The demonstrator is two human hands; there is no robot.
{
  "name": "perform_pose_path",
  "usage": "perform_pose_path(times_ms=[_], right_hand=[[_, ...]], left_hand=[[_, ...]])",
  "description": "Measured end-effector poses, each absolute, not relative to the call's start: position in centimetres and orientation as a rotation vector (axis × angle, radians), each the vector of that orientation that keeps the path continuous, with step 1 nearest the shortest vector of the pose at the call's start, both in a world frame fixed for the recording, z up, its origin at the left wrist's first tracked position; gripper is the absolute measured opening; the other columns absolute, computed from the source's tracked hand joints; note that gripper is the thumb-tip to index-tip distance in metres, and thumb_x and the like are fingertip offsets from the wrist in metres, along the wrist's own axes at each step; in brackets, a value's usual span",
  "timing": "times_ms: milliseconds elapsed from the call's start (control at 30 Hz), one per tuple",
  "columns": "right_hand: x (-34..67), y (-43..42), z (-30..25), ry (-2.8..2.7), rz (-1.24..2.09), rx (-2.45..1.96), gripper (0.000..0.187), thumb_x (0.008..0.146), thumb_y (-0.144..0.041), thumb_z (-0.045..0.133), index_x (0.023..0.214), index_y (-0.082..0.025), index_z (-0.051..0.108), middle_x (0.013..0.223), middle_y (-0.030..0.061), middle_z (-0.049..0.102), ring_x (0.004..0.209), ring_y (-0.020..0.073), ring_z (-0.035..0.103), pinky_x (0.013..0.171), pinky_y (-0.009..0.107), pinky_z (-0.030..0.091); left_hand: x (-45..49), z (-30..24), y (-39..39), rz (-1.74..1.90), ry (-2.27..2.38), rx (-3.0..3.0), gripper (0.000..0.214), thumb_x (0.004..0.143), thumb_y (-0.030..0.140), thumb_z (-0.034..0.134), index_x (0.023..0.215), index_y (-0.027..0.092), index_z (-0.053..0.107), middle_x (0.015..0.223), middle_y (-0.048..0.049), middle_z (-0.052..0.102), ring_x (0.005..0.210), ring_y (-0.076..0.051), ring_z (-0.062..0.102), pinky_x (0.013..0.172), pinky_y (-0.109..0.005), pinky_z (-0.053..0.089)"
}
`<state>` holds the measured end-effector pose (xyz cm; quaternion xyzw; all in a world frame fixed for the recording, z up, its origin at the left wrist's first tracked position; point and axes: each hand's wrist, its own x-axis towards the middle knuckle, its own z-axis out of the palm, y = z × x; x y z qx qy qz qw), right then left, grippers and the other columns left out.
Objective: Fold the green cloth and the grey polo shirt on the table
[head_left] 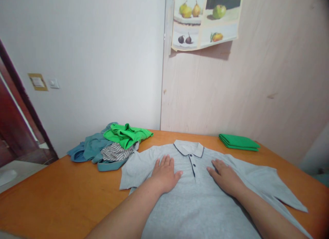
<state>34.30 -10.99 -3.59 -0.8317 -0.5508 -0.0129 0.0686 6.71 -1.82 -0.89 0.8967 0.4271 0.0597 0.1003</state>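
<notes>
A light grey polo shirt (185, 204) lies spread front side up on the table, its collar at the far end and both short sleeves out to the sides. Dark buttons and dark trim show at the placket. My left hand (166, 175) rests flat on the left chest of the shirt, fingers stretched out and thumb apart. On the other side of the placket, my right hand (226, 177) lies palm down on the cloth with its fingers extended. Neither hand grips anything. The shirt's lower hem is outside the view.
Crumpled clothes lie at the back left of the orange-brown table (84, 194): a bright green garment (128, 134), a striped one (117, 152) and blue-grey ones (96, 146). A folded green cloth (239, 142) sits at the back right. A wall stands directly behind.
</notes>
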Motion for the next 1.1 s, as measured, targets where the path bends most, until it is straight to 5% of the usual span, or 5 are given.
perform_pose_path(times_ms=[867, 1100], right_hand=[[35.0, -11.1, -2.8, -1.541, -0.081, -2.468, 0.069, 0.097, -0.052, 0.036, 0.148, -0.006, 0.041, 0.157, 0.0194, 0.034, 0.148, 0.0316, 0.023, 0.118, 0.048, 0.021], [34.0, -11.2, -2.4, -1.677, 0.029, -2.368, 0.065, 0.098, -0.052, 0.034, 0.148, -0.012, 0.043, 0.157, 0.0158, 0.036, 0.148, 0.0294, 0.025, 0.119, 0.050, 0.019]], left_hand=[[6.6, -1.3, -1.3, 0.158, 1.278, 2.757, 0.082, 0.096, 0.065, 0.020, 0.154, 0.008, 0.029, 0.161, -0.0185, 0.019, 0.151, -0.031, 0.012, 0.119, -0.054, 0.012], [6.5, -1.3, -1.1, 0.171, 1.253, 2.753, 0.083, 0.095, 0.067, 0.019, 0.153, 0.009, 0.030, 0.161, -0.0187, 0.021, 0.151, -0.032, 0.012, 0.119, -0.055, 0.012]])
